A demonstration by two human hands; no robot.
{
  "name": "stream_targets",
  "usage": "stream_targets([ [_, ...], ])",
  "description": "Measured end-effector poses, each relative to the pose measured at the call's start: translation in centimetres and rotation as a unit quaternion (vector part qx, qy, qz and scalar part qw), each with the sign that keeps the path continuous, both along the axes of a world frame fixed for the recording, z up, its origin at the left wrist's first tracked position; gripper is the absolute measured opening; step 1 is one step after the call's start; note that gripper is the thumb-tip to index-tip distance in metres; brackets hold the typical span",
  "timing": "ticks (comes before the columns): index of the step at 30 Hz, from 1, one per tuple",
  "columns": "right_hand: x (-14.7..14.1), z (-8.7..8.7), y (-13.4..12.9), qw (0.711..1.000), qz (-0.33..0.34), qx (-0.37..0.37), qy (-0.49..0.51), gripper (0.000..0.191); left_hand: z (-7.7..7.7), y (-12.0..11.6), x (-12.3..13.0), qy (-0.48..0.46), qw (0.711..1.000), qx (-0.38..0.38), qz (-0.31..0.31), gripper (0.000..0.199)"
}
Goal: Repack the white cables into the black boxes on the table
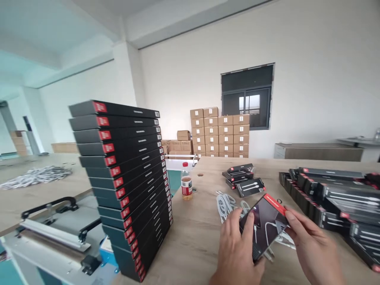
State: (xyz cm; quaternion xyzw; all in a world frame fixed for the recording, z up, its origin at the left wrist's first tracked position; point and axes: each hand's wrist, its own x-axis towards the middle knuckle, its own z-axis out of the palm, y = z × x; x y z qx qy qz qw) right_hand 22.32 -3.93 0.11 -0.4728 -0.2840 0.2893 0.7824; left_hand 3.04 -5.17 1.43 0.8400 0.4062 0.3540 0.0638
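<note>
A flat black cable box (264, 221) with a red end and a printed picture of cables is held between both hands. My left hand (237, 247) is closed on its left side, with fingers lying across the face. On the upper right corner, my right hand (311, 245) pinches the edge near the red end. Bundles of white cables (226, 204) lie on the table just beyond and partly beneath the box. Farther back is a small pile of similar black boxes (239, 174).
A tall stack of black boxes (133, 182) rises on the left, beside a bottle with a red cap (186, 182). Many packaged boxes (338, 198) lie in rows at right. A sealing machine (56, 237) stands left; cartons (219, 134) are stacked behind.
</note>
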Motion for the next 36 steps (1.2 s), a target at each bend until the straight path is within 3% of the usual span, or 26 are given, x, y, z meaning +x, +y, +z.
stream_targets([
  [5, -0.9, 0.1, -0.3, 0.999, 0.042, -0.006, 0.013, 0.063, 0.4, -0.4, -0.5, -0.033, 0.998, 0.021, 0.043, 0.081],
  [9, -1.9, -0.2, -0.4, 0.995, 0.067, -0.041, -0.067, 0.063, 0.5, -1.1, -3.4, -0.043, 0.989, 0.076, 0.117, 0.073],
  [13, -3.0, -0.9, -0.5, 0.978, 0.087, -0.034, -0.185, 0.057, -1.4, -2.5, -9.2, -0.013, 0.971, 0.103, 0.216, 0.067],
  [17, -4.3, -1.6, -0.8, 0.945, 0.115, 0.028, -0.306, 0.043, -4.1, -3.9, -14.7, 0.026, 0.949, 0.085, 0.303, 0.066],
  [23, -5.3, -2.6, -1.2, 0.885, 0.111, 0.094, -0.443, 0.032, -6.5, -4.0, -18.4, 0.127, 0.931, 0.0, 0.342, 0.06],
  [28, -5.2, -2.4, -1.5, 0.873, 0.132, 0.086, -0.463, 0.033, -8.7, -3.0, -20.2, 0.215, 0.918, 0.052, 0.331, 0.061],
  [31, -5.2, -2.2, -1.6, 0.869, 0.138, 0.077, -0.469, 0.035, -9.2, -2.8, -19.6, 0.255, 0.914, 0.08, 0.306, 0.065],
  [36, -5.3, -2.8, -1.5, 0.865, 0.154, 0.06, -0.474, 0.036, -7.7, -3.4, -16.9, 0.267, 0.865, 0.082, 0.416, 0.068],
])
